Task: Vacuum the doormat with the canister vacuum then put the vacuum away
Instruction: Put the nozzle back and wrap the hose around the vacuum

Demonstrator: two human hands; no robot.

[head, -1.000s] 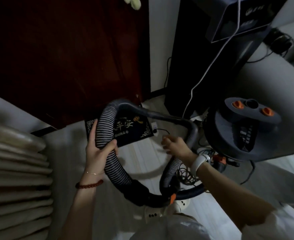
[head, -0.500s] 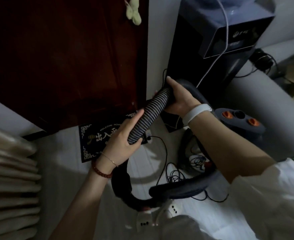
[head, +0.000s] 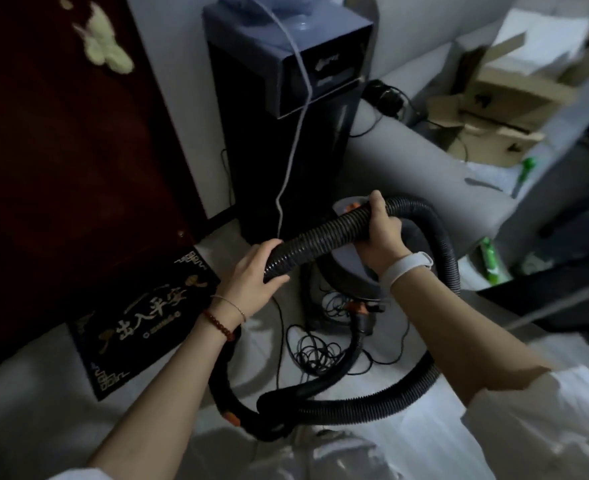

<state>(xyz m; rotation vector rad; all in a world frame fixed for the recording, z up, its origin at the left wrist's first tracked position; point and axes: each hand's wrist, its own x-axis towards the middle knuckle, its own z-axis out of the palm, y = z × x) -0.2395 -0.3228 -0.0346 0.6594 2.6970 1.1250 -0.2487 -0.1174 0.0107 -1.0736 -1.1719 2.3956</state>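
The room is dim. A dark red door (head: 61, 161) fills the left side, with a pale ornament (head: 102, 50) hung near its top. Just right of the door runs a strip of light wall (head: 178, 109), and against that wall stands a tall dark water dispenser (head: 286, 133) with a white cable (head: 298, 109) hanging down its front. The floor (head: 36, 410) is pale. Well to the right of the dispenser lie open cardboard boxes (head: 493, 98).

Home entryway, wooden door (head: 61, 150), doormat (head: 144, 317), water dispenser (head: 286, 109)
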